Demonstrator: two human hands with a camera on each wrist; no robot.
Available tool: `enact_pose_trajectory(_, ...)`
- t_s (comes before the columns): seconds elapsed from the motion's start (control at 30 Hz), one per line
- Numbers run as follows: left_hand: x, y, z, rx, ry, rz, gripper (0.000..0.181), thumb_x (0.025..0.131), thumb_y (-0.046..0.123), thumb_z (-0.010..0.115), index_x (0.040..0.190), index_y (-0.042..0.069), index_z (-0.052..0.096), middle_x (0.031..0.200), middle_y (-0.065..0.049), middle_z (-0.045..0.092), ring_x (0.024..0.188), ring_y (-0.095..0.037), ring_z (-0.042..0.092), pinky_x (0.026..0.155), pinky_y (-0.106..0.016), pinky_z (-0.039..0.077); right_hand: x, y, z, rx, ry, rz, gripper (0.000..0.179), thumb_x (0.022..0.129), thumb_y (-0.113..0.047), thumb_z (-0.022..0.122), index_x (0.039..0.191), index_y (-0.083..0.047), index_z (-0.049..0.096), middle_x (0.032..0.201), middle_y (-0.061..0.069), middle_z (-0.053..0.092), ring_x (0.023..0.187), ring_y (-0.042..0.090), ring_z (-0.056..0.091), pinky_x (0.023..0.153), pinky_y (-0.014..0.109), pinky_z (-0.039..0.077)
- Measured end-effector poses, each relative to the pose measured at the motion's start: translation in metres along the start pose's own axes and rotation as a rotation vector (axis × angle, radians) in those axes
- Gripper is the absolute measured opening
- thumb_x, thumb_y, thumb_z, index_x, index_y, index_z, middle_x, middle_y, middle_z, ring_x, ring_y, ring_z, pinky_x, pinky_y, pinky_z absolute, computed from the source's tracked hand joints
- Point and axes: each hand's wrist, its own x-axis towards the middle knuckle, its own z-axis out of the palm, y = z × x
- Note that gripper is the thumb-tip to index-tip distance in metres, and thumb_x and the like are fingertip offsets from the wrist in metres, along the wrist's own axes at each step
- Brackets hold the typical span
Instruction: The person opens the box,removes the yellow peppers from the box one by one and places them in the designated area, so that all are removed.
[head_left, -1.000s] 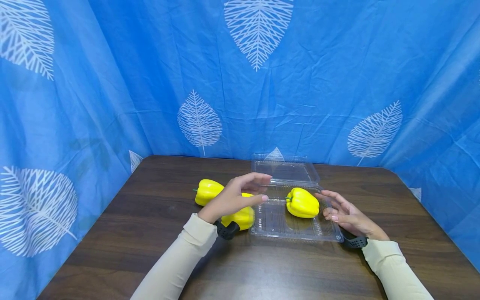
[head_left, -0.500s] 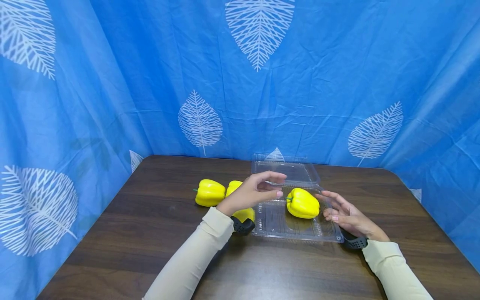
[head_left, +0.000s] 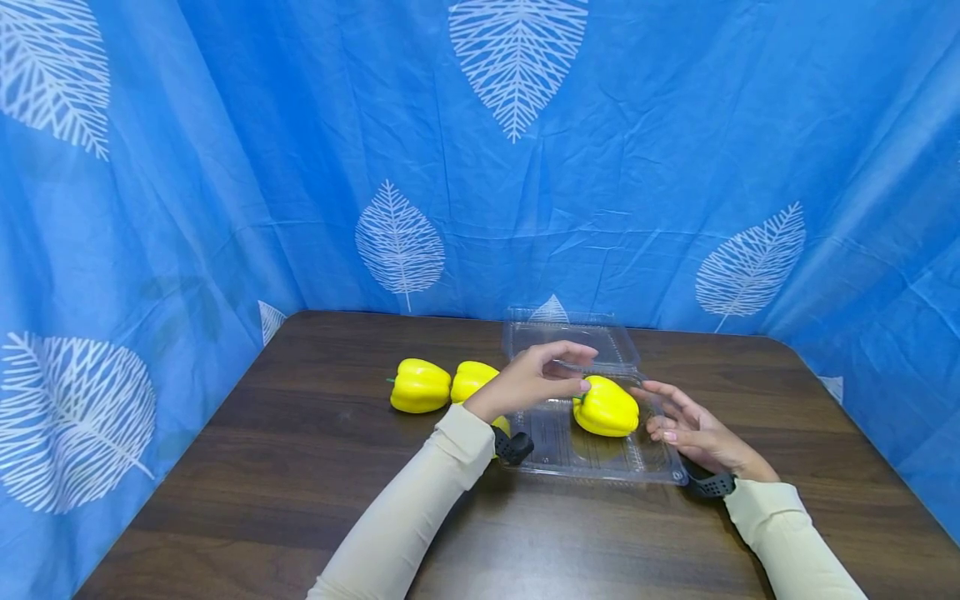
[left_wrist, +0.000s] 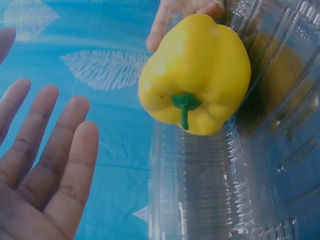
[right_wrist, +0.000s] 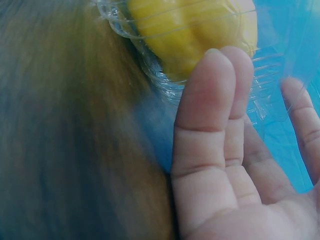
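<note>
A yellow bell pepper with a green stem lies in the base of a clear plastic clamshell container. Just left of that pepper hovers my left hand, fingers stretched and spread, its thumb tip overlapping the stem end in the head view. In the left wrist view a gap shows between those fingers and the pepper. My right hand is at the container's right side, fingers loosely extended. Seen from the right wrist, its fingertips are right at the clear wall, the pepper behind it.
Left of the container, more yellow bell peppers rest on the dark wooden table: one at far left, one beside it, another mostly hidden by my left wrist. The container's lid lies folded back near a blue leaf-print curtain.
My left hand has moved right, from over the loose peppers to the pepper in the container, uncovering the second loose pepper. The right hand and the container have stayed put.
</note>
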Motion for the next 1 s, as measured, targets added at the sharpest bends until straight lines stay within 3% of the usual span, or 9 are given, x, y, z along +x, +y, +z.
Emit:
enact_pose_trajectory(0.27, 0.013, -0.007, 0.007, 0.03, -0.003, -0.054, 0.051, 0.104, 0.012, 0.073, 0.152, 0.005, 0.059, 0.152, -0.013, 0.062, 0.136, -0.031, 0.063, 0.106, -0.031, 0.056, 0.001, 0.0, 0.0, -0.002, -0.009, 0.005, 0.069, 0.106, 0.008, 0.048, 0.162, -0.032, 0.041, 0.162, -0.018, 0.047, 0.121, 0.011, 0.064, 0.106, 0.025, 0.054)
enact_pose_trajectory(0.67, 0.029, -0.022, 0.019, 0.108, 0.008, -0.196, 0.057, 0.1, 0.011, 0.079, 0.153, 0.007, 0.059, 0.156, -0.012, 0.06, 0.137, -0.032, 0.064, 0.105, -0.035, 0.058, 0.0, 0.001, -0.001, 0.023, -0.035, -0.019, 0.07, 0.106, 0.009, 0.047, 0.164, -0.03, 0.04, 0.164, -0.016, 0.046, 0.12, 0.012, 0.064, 0.107, 0.025, 0.054)
enact_pose_trajectory(0.87, 0.032, -0.026, 0.022, 0.105, 0.009, -0.226, 0.067, 0.092, 0.005, 0.086, 0.153, 0.007, 0.059, 0.155, -0.013, 0.06, 0.136, -0.033, 0.064, 0.104, -0.035, 0.059, 0.0, 0.001, -0.001, 0.017, -0.031, -0.018, 0.07, 0.106, 0.009, 0.048, 0.164, -0.03, 0.041, 0.163, -0.016, 0.046, 0.12, 0.012, 0.064, 0.107, 0.025, 0.054)
enact_pose_trajectory(1.0, 0.034, -0.031, 0.024, 0.163, -0.002, -0.231, 0.072, 0.088, 0.007, 0.09, 0.153, 0.008, 0.06, 0.155, -0.01, 0.06, 0.133, -0.03, 0.066, 0.104, -0.03, 0.057, 0.0, 0.0, -0.001, 0.025, -0.035, -0.018, 0.07, 0.106, 0.009, 0.048, 0.164, -0.029, 0.041, 0.163, -0.016, 0.047, 0.121, 0.012, 0.064, 0.107, 0.025, 0.054)
